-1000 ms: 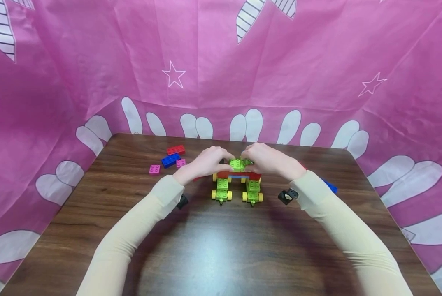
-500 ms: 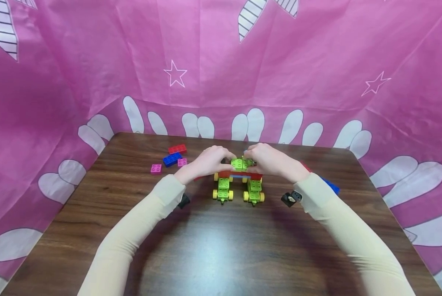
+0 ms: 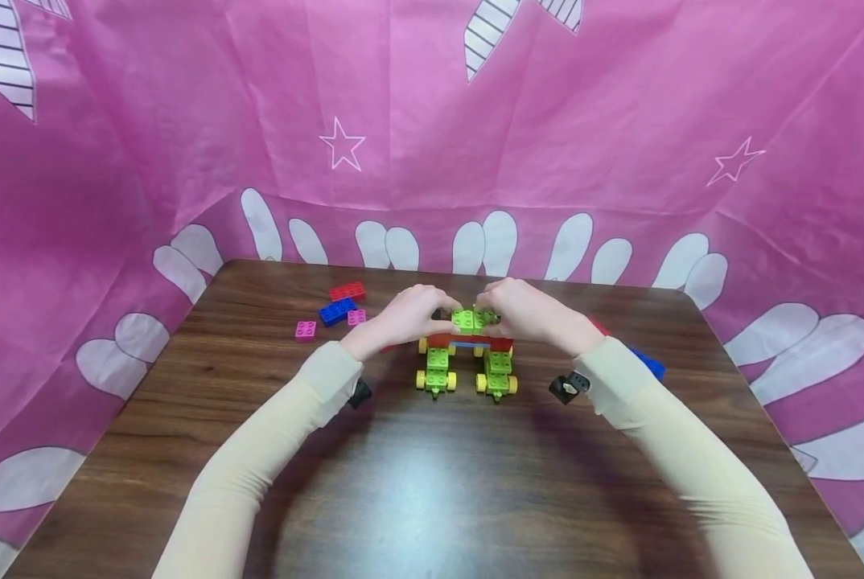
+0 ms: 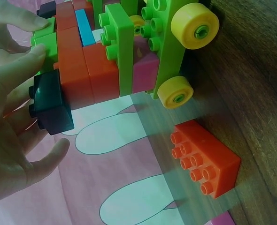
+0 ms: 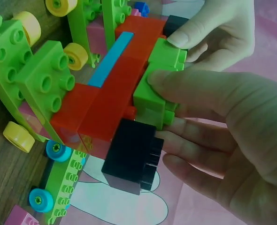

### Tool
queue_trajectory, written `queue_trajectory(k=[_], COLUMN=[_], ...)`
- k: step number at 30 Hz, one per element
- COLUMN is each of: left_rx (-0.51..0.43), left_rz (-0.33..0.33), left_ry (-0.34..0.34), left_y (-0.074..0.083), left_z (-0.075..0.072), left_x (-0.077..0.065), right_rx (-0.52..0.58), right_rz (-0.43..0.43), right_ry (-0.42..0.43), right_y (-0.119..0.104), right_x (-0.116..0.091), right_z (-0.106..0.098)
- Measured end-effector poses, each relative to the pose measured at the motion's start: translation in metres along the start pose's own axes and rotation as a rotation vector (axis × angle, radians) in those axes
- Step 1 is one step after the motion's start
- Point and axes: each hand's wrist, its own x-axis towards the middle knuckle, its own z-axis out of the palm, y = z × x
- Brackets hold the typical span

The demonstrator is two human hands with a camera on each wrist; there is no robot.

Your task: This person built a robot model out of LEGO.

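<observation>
A toy-brick build stands on the table in the head view. Its green wheeled bases (image 3: pixel 436 379) have yellow wheels (image 4: pixel 195 26), and red bricks (image 5: pixel 124 89) span above them. Two bright green bricks (image 3: pixel 466 322) sit side by side on top, with black bricks (image 5: pixel 129 157) at both ends of the red row. My left hand (image 3: pixel 412 312) pinches the left green brick (image 4: pixel 47 49). The other green brick (image 5: pixel 152 96) is held between the thumb and fingers of my right hand (image 3: pixel 522 312). A flat blue piece (image 5: pixel 111 58) shows along the red bricks.
Left of the build lie a red brick (image 3: pixel 347 291), a blue brick (image 3: pixel 338 311) and two pink bricks (image 3: pixel 305 330). Another blue brick (image 3: pixel 649 365) is by the right sleeve. A green base with blue wheels (image 5: pixel 63 180) rests behind. The pink curtain (image 3: pixel 417 121) borders the table.
Both hands stay on the green bricks and the build keeps its place. The head view has shifted slightly since the oldest frame.
</observation>
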Motion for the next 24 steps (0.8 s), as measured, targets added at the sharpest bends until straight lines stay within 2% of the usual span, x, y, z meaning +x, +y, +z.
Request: queue_trajectory(k=[5, 16, 24], left_rx=[-0.005, -0.009, -0.010], left_rz=[0.001, 0.005, 0.005], left_ry=[-0.002, -0.008, -0.010], left_y=[0.000, 0.002, 0.002], left_z=[-0.002, -0.002, -0.002], left_x=[0.000, -0.001, -0.002], right_rx=[-0.027, 0.012, 0.034], right_rz=[0.056, -0.046, -0.023], right_ry=[0.004, 0.029, 0.030], right_y=[-0.005, 0.007, 0.008], right_x=[-0.001, -0.002, -0.006], right_z=[0.001, 0.002, 0.007])
